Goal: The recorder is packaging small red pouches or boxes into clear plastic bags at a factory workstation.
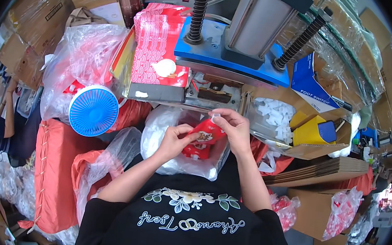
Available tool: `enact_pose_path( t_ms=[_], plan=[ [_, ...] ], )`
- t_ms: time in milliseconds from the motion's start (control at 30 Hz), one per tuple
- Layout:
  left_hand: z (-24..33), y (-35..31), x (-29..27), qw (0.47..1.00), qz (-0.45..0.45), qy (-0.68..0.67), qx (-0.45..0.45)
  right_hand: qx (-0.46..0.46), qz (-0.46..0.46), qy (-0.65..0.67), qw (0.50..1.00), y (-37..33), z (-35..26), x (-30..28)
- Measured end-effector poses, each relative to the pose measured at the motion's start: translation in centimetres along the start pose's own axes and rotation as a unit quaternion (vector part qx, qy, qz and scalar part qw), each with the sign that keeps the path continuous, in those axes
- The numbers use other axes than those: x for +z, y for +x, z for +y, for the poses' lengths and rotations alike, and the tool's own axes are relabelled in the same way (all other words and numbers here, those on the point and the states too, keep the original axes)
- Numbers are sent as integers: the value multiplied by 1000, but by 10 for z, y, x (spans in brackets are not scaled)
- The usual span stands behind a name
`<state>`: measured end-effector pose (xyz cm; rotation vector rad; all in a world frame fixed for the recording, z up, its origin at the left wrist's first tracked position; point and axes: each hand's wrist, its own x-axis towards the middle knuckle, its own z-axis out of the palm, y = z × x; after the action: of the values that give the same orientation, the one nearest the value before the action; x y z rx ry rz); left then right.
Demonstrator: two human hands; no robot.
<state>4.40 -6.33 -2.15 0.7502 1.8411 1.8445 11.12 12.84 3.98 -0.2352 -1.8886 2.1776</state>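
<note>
Between my two hands is a red printed spout pouch (208, 131), tilted, with a white plastic piece at its upper corner. My left hand (176, 142) grips the pouch's lower left side. The thumb and fingers of my right hand (233, 127) pinch its upper right end by the white piece. Just below, another red pouch (196, 152) lies in an open clear plastic bag (157, 135) in front of my body. Right of the hands, small white plastic spouts (274, 115) lie heaped in a box. A stack of flat red pouches (158, 43) lies beyond my left hand.
A press with a blue plate (208, 45), springs and a cylinder stands ahead of the hands. Left are a blue fan (93, 111) and a red fabric bundle (58, 175). Flattened cardboard (318, 172) and a yellow container (315, 131) sit right. Another person (2, 127) is at far left.
</note>
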Motion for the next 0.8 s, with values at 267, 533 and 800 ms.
enact_pose_path(
  t_ms=[267, 533, 800],
  plan=[
    [11, 28, 9, 995, -56, -15, -75, 30, 55, 102, 993, 12, 9, -24],
    [21, 54, 22, 964, 54, -183, -185, -130, 244, -473, 837, 16, -14, -82],
    [20, 74, 22, 922, 72, -315, -214, -71, 204, -693, 688, 17, 0, -114]
  ],
)
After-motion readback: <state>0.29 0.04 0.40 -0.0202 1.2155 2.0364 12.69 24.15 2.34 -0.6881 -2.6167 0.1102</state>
